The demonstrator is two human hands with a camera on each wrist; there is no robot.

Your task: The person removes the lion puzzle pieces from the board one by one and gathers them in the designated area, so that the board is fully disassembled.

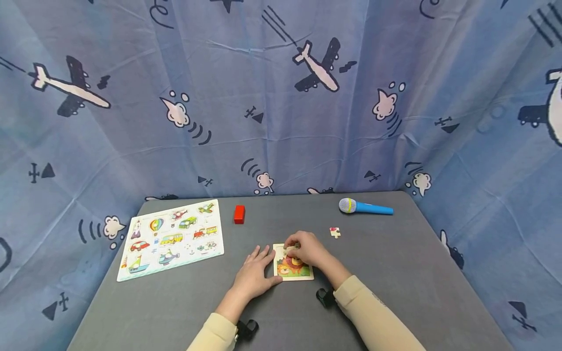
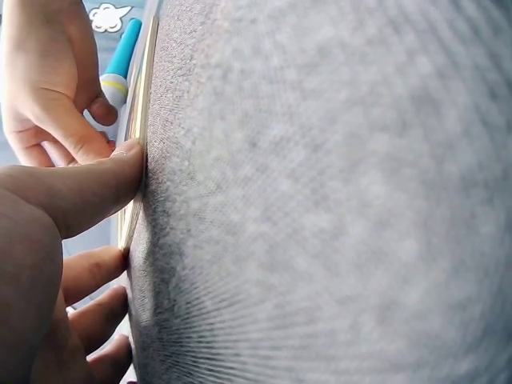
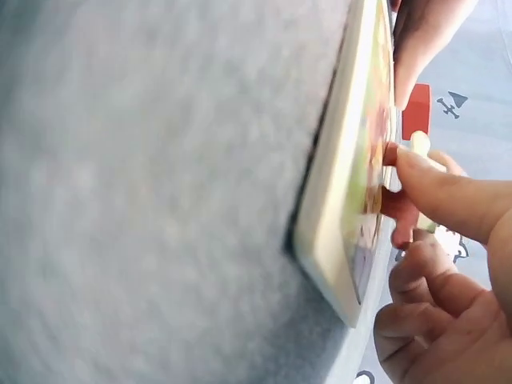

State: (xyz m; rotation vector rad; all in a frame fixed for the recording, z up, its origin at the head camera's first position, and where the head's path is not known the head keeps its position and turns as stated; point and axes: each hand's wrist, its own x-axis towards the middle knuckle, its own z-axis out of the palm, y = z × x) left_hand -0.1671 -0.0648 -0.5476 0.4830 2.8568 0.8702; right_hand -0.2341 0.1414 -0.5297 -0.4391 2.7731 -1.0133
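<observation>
A small wooden jigsaw board with a lion picture lies flat on the table, its upper part partly hidden by the right hand. My left hand rests at its left side, fingers spread, with the thumb touching the lower-left corner. Over the upper part of the board, my right hand pinches a pale puzzle piece between thumb and fingertips. In the right wrist view this piece stands up off the picture, mostly covered by the thumb. Another puzzle piece lies loose to the upper right of the board.
A larger vehicle puzzle board lies at the left. Behind the small board is a red block. A blue toy microphone lies at the back right. The printed curtain hangs along the grey table's back and sides.
</observation>
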